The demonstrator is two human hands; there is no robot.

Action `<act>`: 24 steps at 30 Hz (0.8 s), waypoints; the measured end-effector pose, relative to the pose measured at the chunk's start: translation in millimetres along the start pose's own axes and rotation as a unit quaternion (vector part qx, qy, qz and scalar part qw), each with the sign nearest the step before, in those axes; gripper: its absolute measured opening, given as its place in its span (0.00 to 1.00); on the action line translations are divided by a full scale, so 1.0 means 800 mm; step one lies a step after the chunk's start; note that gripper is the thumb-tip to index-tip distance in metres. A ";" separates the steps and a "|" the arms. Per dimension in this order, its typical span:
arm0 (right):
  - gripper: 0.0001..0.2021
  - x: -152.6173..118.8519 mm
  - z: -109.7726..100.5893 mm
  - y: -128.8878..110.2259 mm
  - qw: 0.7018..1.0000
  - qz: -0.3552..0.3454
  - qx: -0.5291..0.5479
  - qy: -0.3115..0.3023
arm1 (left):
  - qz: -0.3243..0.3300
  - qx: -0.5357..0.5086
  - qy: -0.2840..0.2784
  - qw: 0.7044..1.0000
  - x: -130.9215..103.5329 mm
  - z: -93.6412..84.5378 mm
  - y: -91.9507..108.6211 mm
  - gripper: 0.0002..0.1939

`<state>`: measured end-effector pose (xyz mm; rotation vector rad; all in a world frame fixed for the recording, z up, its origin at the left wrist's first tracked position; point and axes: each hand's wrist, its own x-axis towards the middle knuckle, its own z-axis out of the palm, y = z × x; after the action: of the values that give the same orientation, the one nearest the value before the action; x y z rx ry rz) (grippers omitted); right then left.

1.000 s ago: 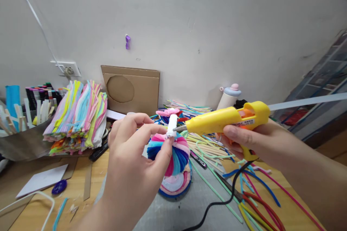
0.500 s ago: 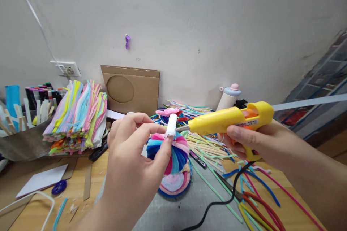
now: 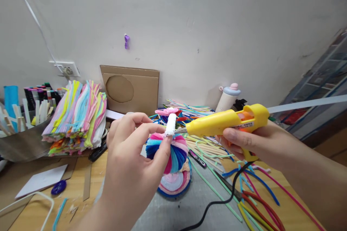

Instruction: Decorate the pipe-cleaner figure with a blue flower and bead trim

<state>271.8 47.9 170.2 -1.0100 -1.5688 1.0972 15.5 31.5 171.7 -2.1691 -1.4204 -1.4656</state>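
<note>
Between thumb and fingers, my left hand (image 3: 138, 155) pinches a pipe-cleaner figure. Its upper part is a white fuzzy piece (image 3: 170, 124) topped with a pink bow (image 3: 166, 111), above a pleated skirt (image 3: 169, 155) of pink, blue and turquoise strips. My right hand (image 3: 244, 139) grips a yellow hot glue gun (image 3: 217, 122). The metal nozzle (image 3: 181, 130) is close beside the lower end of the white piece; whether it touches, I cannot tell. Below the skirt a round fuzzy piece (image 3: 173, 184) in pink, white and blue lies on the grey mat (image 3: 159, 213).
Bundled pastel pipe cleaners (image 3: 77, 115) stand at the left, beside a holder (image 3: 24, 146) of markers and sticks. A cardboard sheet (image 3: 146, 92) and a bottle (image 3: 228, 97) stand by the wall. Scissors (image 3: 260, 207), loose pipe cleaners (image 3: 267, 184) and the gun's black cord (image 3: 211, 205) occupy the right.
The glue gun has shifted slightly left along with my right hand, its nozzle staying by the white piece. My left hand keeps its pinch.
</note>
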 end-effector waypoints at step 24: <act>0.19 0.000 0.006 -0.027 0.999 0.003 -0.011 -0.031 | -0.009 -0.006 -0.007 1.000 -0.002 0.000 -0.001 0.03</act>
<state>264.5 41.6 190.0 -1.0048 -1.6323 1.1275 14.4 30.6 170.1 -2.1834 -1.4428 -1.4724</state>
